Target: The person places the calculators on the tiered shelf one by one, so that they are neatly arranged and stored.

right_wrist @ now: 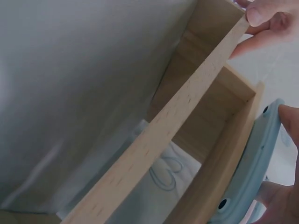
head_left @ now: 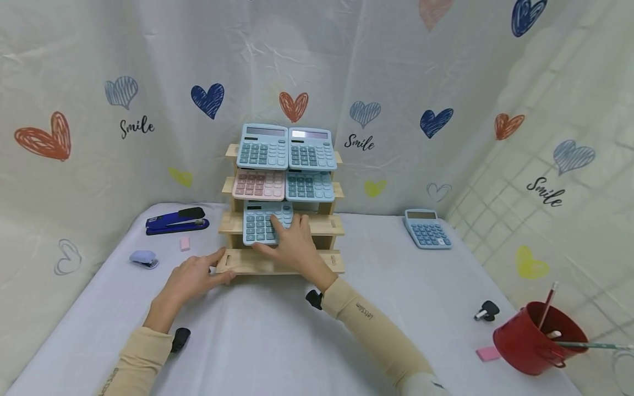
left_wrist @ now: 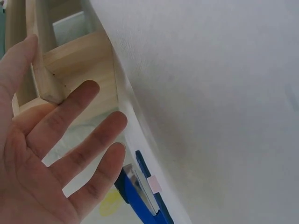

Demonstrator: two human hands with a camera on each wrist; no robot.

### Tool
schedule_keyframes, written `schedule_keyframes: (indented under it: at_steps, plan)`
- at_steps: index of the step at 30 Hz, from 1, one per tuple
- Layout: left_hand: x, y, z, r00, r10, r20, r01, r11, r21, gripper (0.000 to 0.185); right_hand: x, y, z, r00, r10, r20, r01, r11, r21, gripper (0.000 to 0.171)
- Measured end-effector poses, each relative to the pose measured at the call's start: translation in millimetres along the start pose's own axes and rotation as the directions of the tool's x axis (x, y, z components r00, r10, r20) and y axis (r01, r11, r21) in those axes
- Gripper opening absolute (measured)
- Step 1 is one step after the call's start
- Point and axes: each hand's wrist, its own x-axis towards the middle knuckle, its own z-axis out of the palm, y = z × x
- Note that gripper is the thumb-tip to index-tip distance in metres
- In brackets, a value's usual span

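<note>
Tiered wooden rack [head_left: 233, 223]: four calculators already shelved. Fifth, blue calculator [head_left: 260, 223], gripped by curled right hand [head_left: 292, 245] on third tier. Left hand [head_left: 195, 275], fingers straight, steadying bottom ledge. Sixth calculator [head_left: 427, 228] left on table, well right of fingers.

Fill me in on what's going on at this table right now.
A person is working at a stepped wooden display rack on a white-covered table. The right hand grips a light blue calculator on the rack's third step. The left hand, fingers straight, touches the rack's bottom left corner. Three more blue calculators and a pink calculator sit on the two upper steps. Another blue calculator lies flat on the table to the right, and a dark blue stapler lies to the left.
</note>
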Motion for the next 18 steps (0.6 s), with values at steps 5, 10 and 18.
schedule_keyframes:
  at_steps: [5,10,18]
  plan:
    - [-0.3,1.7,-0.7,1.000,-0.006,0.012,0.006,1.000,-0.010,0.081,12.2,-13.3,7.3,1.000,0.019,-0.021,-0.021,0.994,-0.107,0.085]
    - [-0.4,3.1,-1.2,1.000,-0.007,0.022,0.007,1.000,-0.015,0.082,19.0,-25.5,11.8,0.997,0.071,-0.030,-0.074,0.991,-0.113,0.086]
    - [-0.2,1.0,-0.8,1.000,-0.014,0.028,0.014,1.000,-0.010,0.085,17.2,-26.1,9.5,0.997,0.081,0.000,-0.081,0.992,-0.094,0.086]
